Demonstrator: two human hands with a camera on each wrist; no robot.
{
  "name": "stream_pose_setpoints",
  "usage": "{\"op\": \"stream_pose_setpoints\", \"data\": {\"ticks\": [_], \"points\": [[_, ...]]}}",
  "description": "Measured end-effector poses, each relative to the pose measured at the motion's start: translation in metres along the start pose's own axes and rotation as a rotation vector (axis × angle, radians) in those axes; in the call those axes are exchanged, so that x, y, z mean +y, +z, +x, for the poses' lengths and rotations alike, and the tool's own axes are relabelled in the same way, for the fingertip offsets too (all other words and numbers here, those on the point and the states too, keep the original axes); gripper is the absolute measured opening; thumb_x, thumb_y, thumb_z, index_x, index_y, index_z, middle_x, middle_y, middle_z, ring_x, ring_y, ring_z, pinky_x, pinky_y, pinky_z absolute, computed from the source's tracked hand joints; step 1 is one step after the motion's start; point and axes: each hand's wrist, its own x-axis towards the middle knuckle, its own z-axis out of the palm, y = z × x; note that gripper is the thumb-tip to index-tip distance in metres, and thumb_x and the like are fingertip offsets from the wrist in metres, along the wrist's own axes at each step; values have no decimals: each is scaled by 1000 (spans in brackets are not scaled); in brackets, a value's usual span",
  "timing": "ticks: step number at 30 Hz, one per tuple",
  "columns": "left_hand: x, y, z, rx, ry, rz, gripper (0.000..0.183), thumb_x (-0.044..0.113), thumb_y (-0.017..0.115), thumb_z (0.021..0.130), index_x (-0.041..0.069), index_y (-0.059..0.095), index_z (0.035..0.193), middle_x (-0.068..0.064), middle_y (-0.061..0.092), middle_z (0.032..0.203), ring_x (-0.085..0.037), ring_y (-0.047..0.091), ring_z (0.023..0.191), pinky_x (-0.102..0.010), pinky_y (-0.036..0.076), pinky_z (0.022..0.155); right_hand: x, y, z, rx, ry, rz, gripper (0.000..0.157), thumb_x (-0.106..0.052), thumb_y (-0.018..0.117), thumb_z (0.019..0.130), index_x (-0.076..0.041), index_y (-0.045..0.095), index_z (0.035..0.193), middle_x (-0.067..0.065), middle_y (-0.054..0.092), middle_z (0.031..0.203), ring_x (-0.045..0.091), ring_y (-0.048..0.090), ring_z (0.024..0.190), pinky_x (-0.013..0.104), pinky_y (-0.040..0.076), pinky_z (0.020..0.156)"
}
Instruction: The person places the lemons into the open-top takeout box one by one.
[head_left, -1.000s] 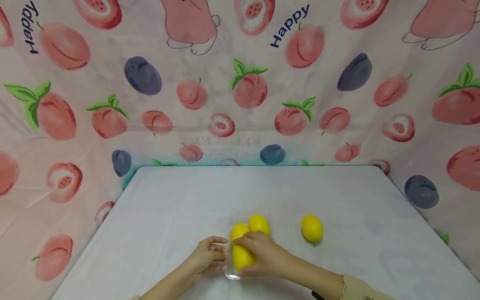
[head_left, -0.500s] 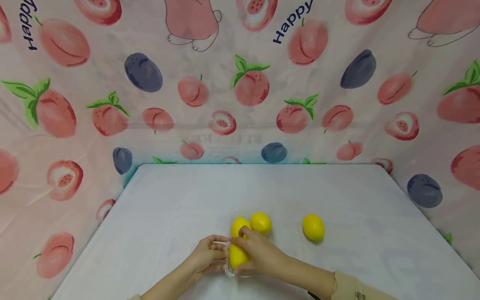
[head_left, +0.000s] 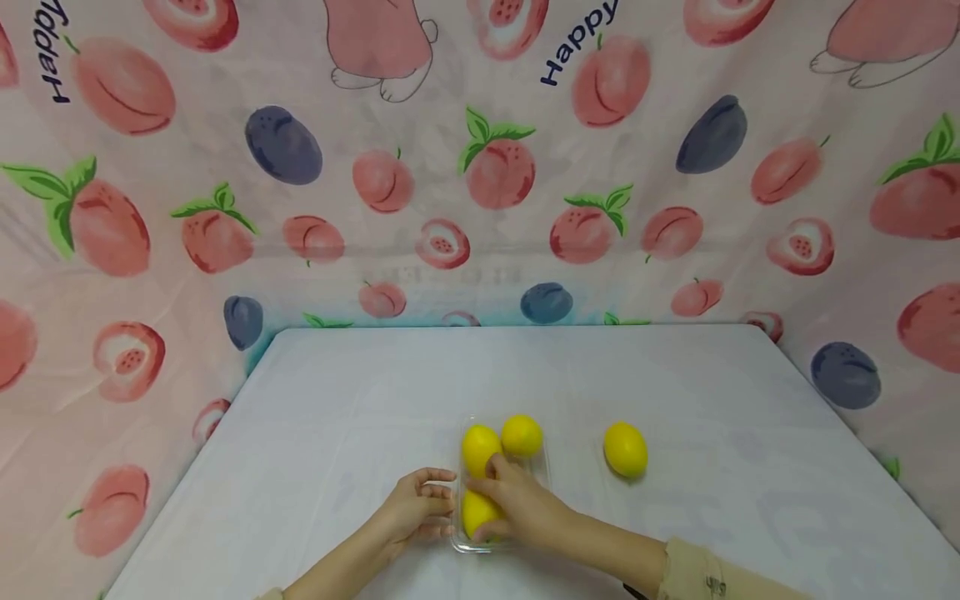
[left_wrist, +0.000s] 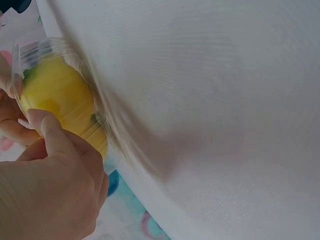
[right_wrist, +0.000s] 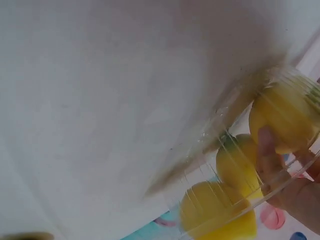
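A clear plastic box point(head_left: 474, 548) on the white table holds three yellow lemons. My right hand point(head_left: 528, 504) reaches in from the right and grips the near lemon point(head_left: 477, 512), fingers on its far side and thumb at its near side. Further back in the box lie a second lemon point(head_left: 478, 448) at the left and a third lemon point(head_left: 522, 435) at the right. Against the box's left wall rests my left hand point(head_left: 416, 508), its fingers loosely bent. Through the clear wall, the left wrist view shows a yellow lemon point(left_wrist: 60, 92) close to that hand.
One loose lemon point(head_left: 626, 450) lies on the white tabletop point(head_left: 360, 392), to the right of the box. Behind and beside the table hangs a fruit-printed cloth point(head_left: 420, 125).
My right hand has shifted the near lemon slightly left and toward me, opening a gap to the lemon behind it. The left hand stays at the box wall.
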Motion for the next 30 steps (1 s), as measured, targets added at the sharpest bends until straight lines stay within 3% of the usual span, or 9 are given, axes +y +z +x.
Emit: {"op": "stream_pose_setpoints", "data": {"ticks": [4, 13, 17, 23, 30], "points": [[-1, 0, 0, 3, -4, 6, 41, -5, 56, 87, -6, 43, 125, 1, 56, 85, -11, 57, 74, -23, 59, 65, 3, 3, 0, 10, -9, 34, 57, -39, 77, 71, -6, 65, 116, -1, 44, 96, 8, 41, 82, 18, 44, 73], [1, -1, -1, 8, -7, 6, 40, -3, 56, 88, -6, 43, 126, -1, 58, 87, -10, 58, 73, -25, 60, 66, 2, -3, -4, -15, 74, 173, 54, -37, 77, 73, -10, 61, 118, -1, 47, 106, 12, 47, 95, 28, 49, 85], [1, -1, -1, 14, -6, 6, 40, -4, 57, 87, -6, 44, 125, 1, 58, 85, -10, 58, 73, -26, 60, 67, 1, -8, -11, -2, 68, 167, 52, -38, 75, 76, -9, 60, 117, 0, 51, 112, 14, 51, 98, 32, 51, 89], [0, 0, -1, 16, -9, 0, 41, -3, 59, 86, -6, 44, 124, -2, 58, 86, -11, 58, 73, -27, 60, 67, 1, -17, -22, 18, 70, 162, 48, -36, 73, 79, -7, 61, 115, 2, 59, 111, 15, 57, 96, 30, 53, 85], [1, 1, 0, 20, -19, 11, 43, -1, 59, 87, -5, 44, 127, -3, 57, 88, -11, 58, 74, -25, 60, 67, 14, -32, -30, 39, 137, 273, 42, -28, 69, 85, -6, 59, 119, 8, 61, 115, 25, 58, 96, 32, 55, 78]]}}
